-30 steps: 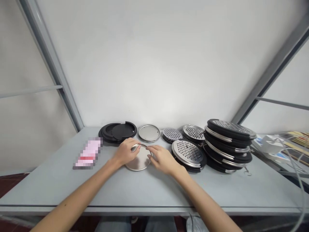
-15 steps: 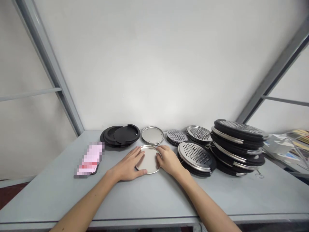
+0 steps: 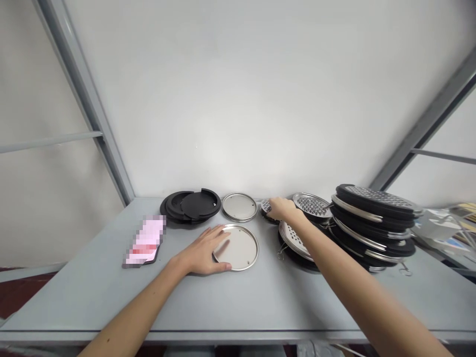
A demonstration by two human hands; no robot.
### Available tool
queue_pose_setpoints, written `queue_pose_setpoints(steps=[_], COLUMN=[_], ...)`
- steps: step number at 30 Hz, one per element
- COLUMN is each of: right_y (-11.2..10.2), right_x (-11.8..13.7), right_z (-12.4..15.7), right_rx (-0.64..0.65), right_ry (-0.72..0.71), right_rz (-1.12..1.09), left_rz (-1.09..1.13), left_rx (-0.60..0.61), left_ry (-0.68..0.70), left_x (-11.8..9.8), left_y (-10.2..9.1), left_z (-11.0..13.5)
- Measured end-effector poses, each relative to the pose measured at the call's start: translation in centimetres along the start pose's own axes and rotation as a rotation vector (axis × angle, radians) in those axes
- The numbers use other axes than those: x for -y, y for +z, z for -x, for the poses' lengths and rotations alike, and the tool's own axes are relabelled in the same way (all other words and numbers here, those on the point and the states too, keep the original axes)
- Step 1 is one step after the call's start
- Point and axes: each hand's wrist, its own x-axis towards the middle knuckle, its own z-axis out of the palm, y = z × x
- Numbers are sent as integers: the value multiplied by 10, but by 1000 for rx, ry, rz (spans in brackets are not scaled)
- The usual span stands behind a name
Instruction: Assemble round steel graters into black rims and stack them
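Note:
A round metal plate (image 3: 241,250) with a raised rim lies on the grey table in front of me. My left hand (image 3: 204,253) rests over its left edge, thumb and fingers spread. Further back, my right hand (image 3: 283,208) has its fingers curled down at a perforated metal disc (image 3: 265,205) atop a small pile; the fingertips are partly hidden. Behind the plate sit similar rimmed plates (image 3: 240,206). My right forearm passes over a black-edged assembly with a perforated top (image 3: 292,239), covering part of it.
Black plastic rings (image 3: 195,206) are piled at the back left, near a phone (image 3: 146,241) with a blurred pink screen. To the right rises a tall stack of assembled discs (image 3: 374,223). Another perforated disc (image 3: 311,204) tops a pile beside it. A white wall (image 3: 238,99) closes off the back.
My right hand has left the plate's right rim and moved back and right to the perforated discs. My left hand stays on the plate. The view has shifted slightly.

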Motion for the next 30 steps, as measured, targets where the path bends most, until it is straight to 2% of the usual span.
queue_pose_setpoints(steps=[7,15,20,30], right_y=[4,11,9,-1], right_x=[-12,-23,-25,-45], right_z=[0,2,10,12], right_rx=[-70,-159,-226,-304], right_ry=[-31,-51,-31,20], right_rz=[-9,-3,75,139], left_rz=[22,75,93,66], left_rx=[-43,-65,-62,-44], left_ry=[-7,-43,-75,-60], left_x=[0,-3,-2,0], left_y=[8,4,1,0], left_z=[-6,-4,-3,-3])
